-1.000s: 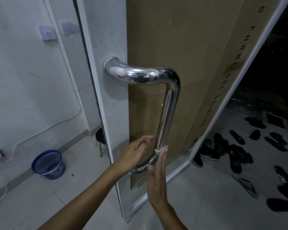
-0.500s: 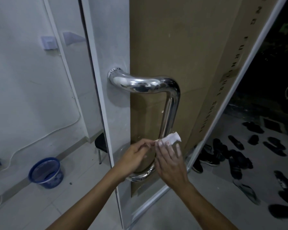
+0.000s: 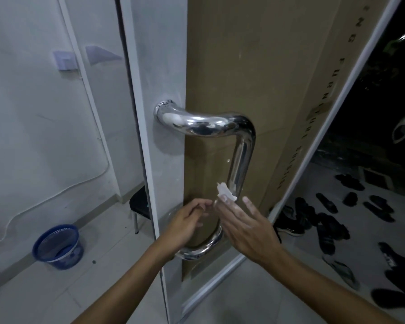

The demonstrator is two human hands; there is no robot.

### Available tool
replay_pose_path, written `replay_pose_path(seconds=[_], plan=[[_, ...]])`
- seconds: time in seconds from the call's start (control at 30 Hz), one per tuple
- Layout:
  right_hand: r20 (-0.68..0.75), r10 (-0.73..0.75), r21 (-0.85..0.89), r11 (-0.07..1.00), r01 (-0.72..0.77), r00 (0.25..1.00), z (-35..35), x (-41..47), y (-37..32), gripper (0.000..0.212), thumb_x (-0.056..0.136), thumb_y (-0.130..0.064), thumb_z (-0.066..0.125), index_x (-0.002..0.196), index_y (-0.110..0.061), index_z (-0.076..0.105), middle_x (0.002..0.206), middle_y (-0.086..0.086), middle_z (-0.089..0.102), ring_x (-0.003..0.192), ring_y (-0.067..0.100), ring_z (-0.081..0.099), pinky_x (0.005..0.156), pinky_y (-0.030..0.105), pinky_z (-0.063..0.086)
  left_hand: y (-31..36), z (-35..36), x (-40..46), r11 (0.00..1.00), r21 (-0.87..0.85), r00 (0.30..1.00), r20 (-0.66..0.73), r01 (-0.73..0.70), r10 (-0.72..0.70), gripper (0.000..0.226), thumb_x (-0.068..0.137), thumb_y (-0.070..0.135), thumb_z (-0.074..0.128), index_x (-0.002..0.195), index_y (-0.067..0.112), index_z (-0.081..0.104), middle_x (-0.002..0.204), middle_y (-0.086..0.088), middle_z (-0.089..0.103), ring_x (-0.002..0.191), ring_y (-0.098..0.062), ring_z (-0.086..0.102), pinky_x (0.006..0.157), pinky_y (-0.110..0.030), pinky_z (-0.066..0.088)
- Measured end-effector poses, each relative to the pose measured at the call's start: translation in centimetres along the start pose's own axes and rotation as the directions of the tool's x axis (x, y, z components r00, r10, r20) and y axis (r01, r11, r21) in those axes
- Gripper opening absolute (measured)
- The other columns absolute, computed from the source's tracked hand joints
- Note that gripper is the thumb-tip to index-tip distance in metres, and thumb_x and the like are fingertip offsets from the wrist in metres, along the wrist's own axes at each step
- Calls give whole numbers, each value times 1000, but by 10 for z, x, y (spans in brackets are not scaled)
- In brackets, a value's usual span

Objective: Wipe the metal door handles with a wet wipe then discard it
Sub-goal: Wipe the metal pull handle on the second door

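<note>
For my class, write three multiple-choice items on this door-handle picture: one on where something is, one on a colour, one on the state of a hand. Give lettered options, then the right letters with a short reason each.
1. Where is the basket?
A. On the floor to the left of the door
B. Hanging on the handle
C. Among the shoes on the right

2. What colour is the basket?
A. Red
B. Blue
C. Yellow

3. How does the right hand hold the wet wipe?
A. Crushed inside a closed fist
B. At the fingertips, with the other fingers spread
C. It holds no wipe

Answers:
1 A: the basket stands on the floor tiles by the wall, left of the door.
2 B: its mesh wall is blue.
3 B: the white wet wipe sticks up from the fingertips of the right hand, beside the metal handle; the left hand is next to it.
</note>
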State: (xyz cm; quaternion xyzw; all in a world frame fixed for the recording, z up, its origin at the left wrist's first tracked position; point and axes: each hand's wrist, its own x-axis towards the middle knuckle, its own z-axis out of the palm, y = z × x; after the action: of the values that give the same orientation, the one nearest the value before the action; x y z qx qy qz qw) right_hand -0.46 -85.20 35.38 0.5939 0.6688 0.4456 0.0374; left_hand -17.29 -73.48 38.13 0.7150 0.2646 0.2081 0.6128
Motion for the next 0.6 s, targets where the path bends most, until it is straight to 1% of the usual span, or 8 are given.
replay_pose_path(seconds=[0.1, 0.17, 0.23, 0.3, 0.4, 0.5, 0.53, 0.6], plan=[[67, 3, 70, 998, -8, 998, 16, -21, -22, 52, 99, -28, 41, 146, -6, 39, 156, 9, 32, 147, 22, 23, 118, 48, 16, -10, 4, -5, 999, 43, 998, 50, 26, -28, 28, 104, 27, 35, 108, 44, 57, 113, 27, 56, 106, 9, 51, 82, -12, 45], [126, 9, 114, 993, -23, 992, 23, -31, -38, 50, 100, -28, 37, 146, -7, 39, 157, 8, 29, 147, 21, 21, 117, 48, 18, -18, 7, -7, 996, 83, 998, 53, 22, -27, 29, 104, 25, 37, 109, 46, 57, 113, 27, 56, 105, 14, 50, 86, -10, 43], [189, 4, 162, 986, -35, 982, 28, -41, -54, 48, 101, -28, 33, 143, -9, 45, 155, 7, 34, 146, 20, 26, 116, 47, 16, -26, 8, -10, 990, 142, 999, 32, 11, -16, 27, 103, 25, 40, 110, 45, 57, 113, 26, 58, 100, 23, 50, 85, -3, 40], [248, 9, 228, 971, -67, 969, 29, -48, -70, 47, 101, -31, 34, 141, -11, 49, 151, 6, 42, 141, 19, 36, 116, 47, 16, -33, 6, -14, 982, 189, 1000, 14, 12, -15, 25, 103, 25, 42, 112, 43, 56, 111, 28, 57, 96, 29, 47, 78, 5, 36], [309, 96, 331, 922, -202, 946, 22, -46, -85, 49, 99, -37, 36, 139, -13, 52, 148, 5, 48, 138, 18, 42, 114, 46, 17, -44, 0, -22, 966, 259, 1000, -8, 4, -2, 25, 103, 22, 41, 112, 38, 59, 106, 34, 53, 93, 33, 44, 75, 8, 33], [369, 199, 450, 816, -362, 908, 9, -38, -108, 52, 94, -42, 39, 134, -15, 58, 141, 2, 55, 135, 18, 45, 114, 47, 18, -54, -8, -30, 940, 342, 999, -42, -6, 21, 26, 103, 20, 42, 112, 36, 60, 104, 31, 54, 96, 22, 52, 77, 3, 37], [374, 239, 501, 761, -412, 896, 5, -35, -117, 51, 92, -41, 41, 132, -15, 59, 138, 1, 57, 134, 18, 47, 115, 46, 18, -58, -10, -34, 933, 360, 998, -57, -11, 34, 26, 103, 19, 42, 113, 34, 61, 104, 28, 56, 96, 16, 55, 79, 1, 39], [378, 320, 580, 650, -492, 869, -4, -25, -133, 48, 91, -36, 43, 131, -15, 58, 136, 0, 58, 132, 19, 48, 115, 44, 18, -62, -15, -42, 919, 394, 995, -76, -34, 69, 27, 102, 15, 43, 115, 29, 62, 106, 21, 58, 96, 13, 56, 81, -1, 41]])
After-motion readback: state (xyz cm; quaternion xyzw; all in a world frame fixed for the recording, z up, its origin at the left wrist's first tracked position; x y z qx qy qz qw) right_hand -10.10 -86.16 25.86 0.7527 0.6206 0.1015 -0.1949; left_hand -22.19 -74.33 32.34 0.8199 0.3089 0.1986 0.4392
